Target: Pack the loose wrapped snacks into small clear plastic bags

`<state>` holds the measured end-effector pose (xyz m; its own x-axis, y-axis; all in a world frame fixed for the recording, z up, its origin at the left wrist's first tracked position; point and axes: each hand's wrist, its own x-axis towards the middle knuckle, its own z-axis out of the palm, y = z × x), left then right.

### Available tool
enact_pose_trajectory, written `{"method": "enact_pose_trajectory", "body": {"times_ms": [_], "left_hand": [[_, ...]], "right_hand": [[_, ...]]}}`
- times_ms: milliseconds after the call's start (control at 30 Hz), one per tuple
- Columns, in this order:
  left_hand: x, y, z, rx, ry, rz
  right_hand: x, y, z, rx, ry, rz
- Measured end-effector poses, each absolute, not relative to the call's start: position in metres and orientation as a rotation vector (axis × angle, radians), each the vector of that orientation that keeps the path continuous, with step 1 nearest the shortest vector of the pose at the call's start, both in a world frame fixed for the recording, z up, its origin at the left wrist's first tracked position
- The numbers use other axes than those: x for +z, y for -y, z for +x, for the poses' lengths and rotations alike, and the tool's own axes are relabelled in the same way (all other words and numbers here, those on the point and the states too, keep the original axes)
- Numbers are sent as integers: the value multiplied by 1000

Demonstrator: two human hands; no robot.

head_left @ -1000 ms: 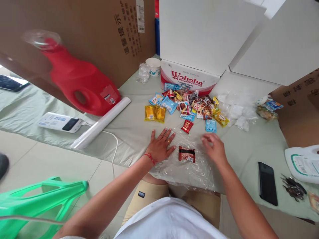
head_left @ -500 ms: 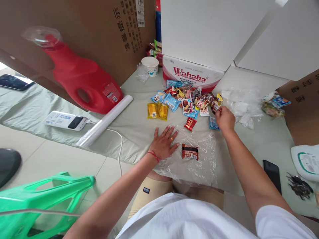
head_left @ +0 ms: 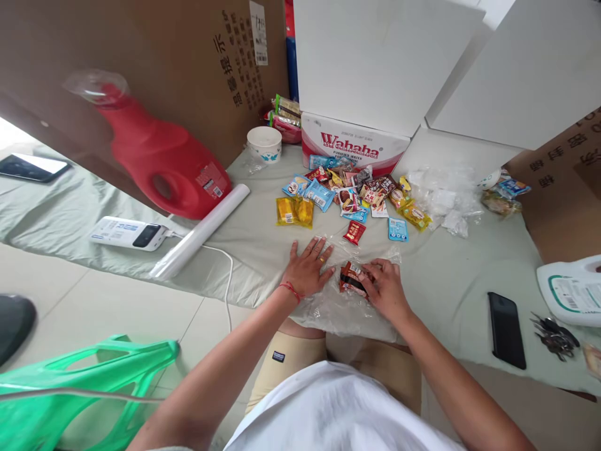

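My left hand (head_left: 307,268) lies flat with fingers spread on the left edge of a clear plastic sheet (head_left: 345,316). On the sheet, brown snack packets (head_left: 351,279) are partly covered by the fingers of my right hand (head_left: 384,285), which close on them. How many packets lie there is hard to tell. Beyond the hands is a pile of wrapped snacks (head_left: 350,197), with a yellow packet (head_left: 294,212) at its left. A small red packet (head_left: 354,232) and a blue packet (head_left: 398,230) lie nearer to me.
A red jug (head_left: 169,156), a plastic roll (head_left: 201,232) and a power bank (head_left: 126,233) are at the left. Behind stand a paper cup (head_left: 264,145) and a Wahaha box (head_left: 354,144). Crumpled plastic (head_left: 441,194), a phone (head_left: 507,330) and keys (head_left: 554,337) are at the right.
My right hand has come from the pile's right side to the sheet, bringing a brown packet beside the one lying there. My left hand has stayed in place. The view has shifted slightly.
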<state>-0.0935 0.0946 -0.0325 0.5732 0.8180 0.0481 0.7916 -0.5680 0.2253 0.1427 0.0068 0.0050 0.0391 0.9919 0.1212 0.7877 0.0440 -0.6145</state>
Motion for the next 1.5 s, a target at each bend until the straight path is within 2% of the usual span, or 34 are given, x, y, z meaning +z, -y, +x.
{"method": "enact_pose_trajectory", "body": {"times_ms": [233,433,567,633,700,800,1000,1133,1333,1500], "left_hand": [[-27,-101,-97,288,-1421,2537],[-10,-101,-99,610,-1585,2492],[16,-92,-85,693,-873,2779],[25,-88,-73,546,-535,2834],[27,-84,-63,378,-439,2853],[21,-78,-60,296,-592,2861],[4,-54,-76,578,-1046,2825],[-2,-39,-75,657,-1172,2815],[-8,-31,-69,713,-1284,2754],[-9,-32,-68,756,-1289,2745]], "right_hand": [[10,-63,192,166,1926,-1899],[3,-109,203,426,2113,-2137],[6,-113,200,540,2173,-2166],[8,-111,199,558,2207,-2109],[8,-110,200,569,2216,-2050],[9,-107,203,567,2175,-1933],[14,-105,211,741,2116,-1749],[16,-107,201,774,2232,-1568],[1,-119,194,1175,2232,-1599],[14,-122,189,1006,2154,-1360]]}}
